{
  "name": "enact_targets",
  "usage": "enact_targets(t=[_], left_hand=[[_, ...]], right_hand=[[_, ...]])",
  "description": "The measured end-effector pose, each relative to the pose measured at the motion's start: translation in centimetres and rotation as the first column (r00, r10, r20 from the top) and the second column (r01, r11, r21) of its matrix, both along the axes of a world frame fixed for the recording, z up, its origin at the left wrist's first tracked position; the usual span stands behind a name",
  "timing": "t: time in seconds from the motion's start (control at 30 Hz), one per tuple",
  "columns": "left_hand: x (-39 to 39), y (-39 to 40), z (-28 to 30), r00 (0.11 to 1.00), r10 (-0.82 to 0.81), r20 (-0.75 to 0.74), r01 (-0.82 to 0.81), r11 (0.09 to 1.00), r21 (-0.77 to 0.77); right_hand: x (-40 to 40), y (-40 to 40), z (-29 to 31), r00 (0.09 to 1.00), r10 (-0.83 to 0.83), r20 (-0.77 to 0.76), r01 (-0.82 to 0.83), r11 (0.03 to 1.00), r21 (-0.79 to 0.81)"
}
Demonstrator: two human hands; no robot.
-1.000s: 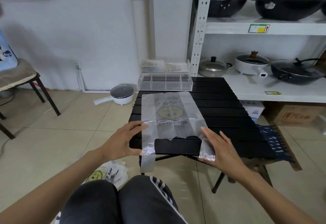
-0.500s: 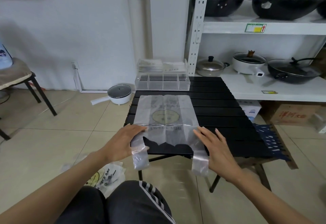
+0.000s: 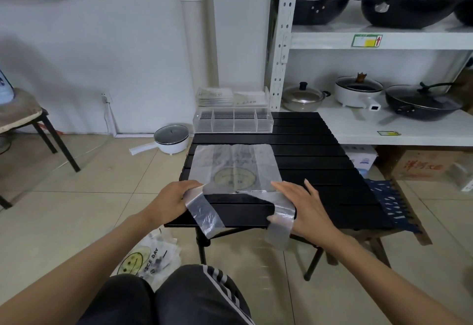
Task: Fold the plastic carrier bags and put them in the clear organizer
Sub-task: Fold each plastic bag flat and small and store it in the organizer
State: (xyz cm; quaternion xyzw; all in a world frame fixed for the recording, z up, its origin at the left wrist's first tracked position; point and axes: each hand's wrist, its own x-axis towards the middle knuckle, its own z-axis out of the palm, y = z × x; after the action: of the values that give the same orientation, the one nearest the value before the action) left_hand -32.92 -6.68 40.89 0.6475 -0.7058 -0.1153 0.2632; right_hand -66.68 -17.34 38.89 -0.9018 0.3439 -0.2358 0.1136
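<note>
Currently, a translucent bag (image 3: 234, 168) is laid flat on the black slatted table (image 3: 320, 168), with its printed round logo facing up and its two handles trailing over the near table edge. The left handle (image 3: 204, 213) is gripped by the left hand (image 3: 171, 202), whose fingers are curled around the plastic at the bag's near left corner. The right hand (image 3: 304, 207) is laid flat, fingers straight and slightly spread, on the bag's near right corner, with the right handle (image 3: 280, 225) lying under and beside the palm; nothing is clasped by it. The clear organizer (image 3: 233, 122) is positioned at the far edge of the table, well apart from the bag, and folded bags are seen stacked in its rear section. More bags (image 3: 147, 260) are heaped on the floor beside the person's knees (image 3: 163, 299).
</note>
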Motion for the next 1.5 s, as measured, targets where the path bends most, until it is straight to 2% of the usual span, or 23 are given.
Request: enact_targets(t=[0.17, 0.3, 0.43, 0.53, 0.6, 0.7, 0.83, 0.87, 0.97, 1.03, 1.1, 1.17, 1.37, 1.5], left_hand=[[0.2, -0.1, 0.1, 1.0, 0.007, 0.015, -0.007, 1.0, 0.024], [-0.3, -0.6, -0.4, 0.995, 0.076, 0.067, -0.073, 0.996, -0.042], [-0.1, -1.0, -0.4, 0.975, 0.221, -0.03, -0.22, 0.975, 0.014], [-0.2, -1.2, -0.1, 0.939, 0.324, -0.117, -0.321, 0.946, 0.046], [-0.5, -1.4, 0.1, 0.909, 0.399, -0.121, -0.395, 0.917, 0.054], [-0.8, -1.7, 0.0, 0.893, 0.449, -0.015, -0.448, 0.894, 0.023], [-1.1, -1.3, -0.6, 0.892, 0.451, -0.036, -0.453, 0.889, -0.065], [-1.1, -1.1, -0.7, 0.9, 0.436, 0.002, -0.433, 0.893, -0.119], [-0.9, -1.1, -0.6, 0.87, 0.396, 0.293, -0.327, 0.909, -0.259], [-0.9, -1.4, -0.5, 0.872, 0.304, 0.384, -0.223, 0.944, -0.242], [-1.0, -1.7, -0.5, 0.911, 0.192, 0.365, -0.131, 0.974, -0.185], [-0.9, -2.2, -0.5, 0.928, 0.147, 0.342, -0.109, 0.986, -0.128], [-0.3, -3.7, -0.3, 0.947, 0.257, 0.194, -0.261, 0.965, -0.002], [-0.3, -4.7, -0.5, 0.95, 0.243, 0.197, -0.262, 0.962, 0.079]], right_hand=[[1.5, -1.3, -0.1, 0.995, -0.103, 0.006, 0.103, 0.995, 0.004], [2.3, -1.9, 0.7, 0.982, -0.183, 0.057, 0.173, 0.975, 0.142], [3.0, -2.5, 1.5, 0.962, -0.269, 0.048, 0.246, 0.93, 0.272], [3.6, -3.2, 1.3, 0.944, -0.329, 0.015, 0.31, 0.903, 0.297], [3.8, -3.4, 1.0, 0.933, -0.358, 0.019, 0.338, 0.895, 0.291], [4.2, -3.2, 0.9, 0.911, -0.413, 0.004, 0.401, 0.886, 0.233], [4.6, -3.1, 0.6, 0.889, -0.458, -0.012, 0.455, 0.879, 0.141], [4.6, -3.0, 0.6, 0.888, -0.459, 0.005, 0.455, 0.881, 0.127], [4.8, -2.8, 0.7, 0.897, -0.441, 0.03, 0.442, 0.897, -0.017], [4.9, -2.5, 0.7, 0.923, -0.384, 0.026, 0.383, 0.91, -0.16], [5.1, -2.4, 0.7, 0.954, -0.298, 0.015, 0.291, 0.917, -0.272], [5.4, -2.3, 0.8, 0.969, -0.249, -0.002, 0.234, 0.915, -0.327], [5.9, -2.2, 1.2, 0.959, -0.281, -0.044, 0.245, 0.895, -0.373], [5.8, -2.3, 1.3, 0.973, -0.216, -0.078, 0.167, 0.9, -0.403]])
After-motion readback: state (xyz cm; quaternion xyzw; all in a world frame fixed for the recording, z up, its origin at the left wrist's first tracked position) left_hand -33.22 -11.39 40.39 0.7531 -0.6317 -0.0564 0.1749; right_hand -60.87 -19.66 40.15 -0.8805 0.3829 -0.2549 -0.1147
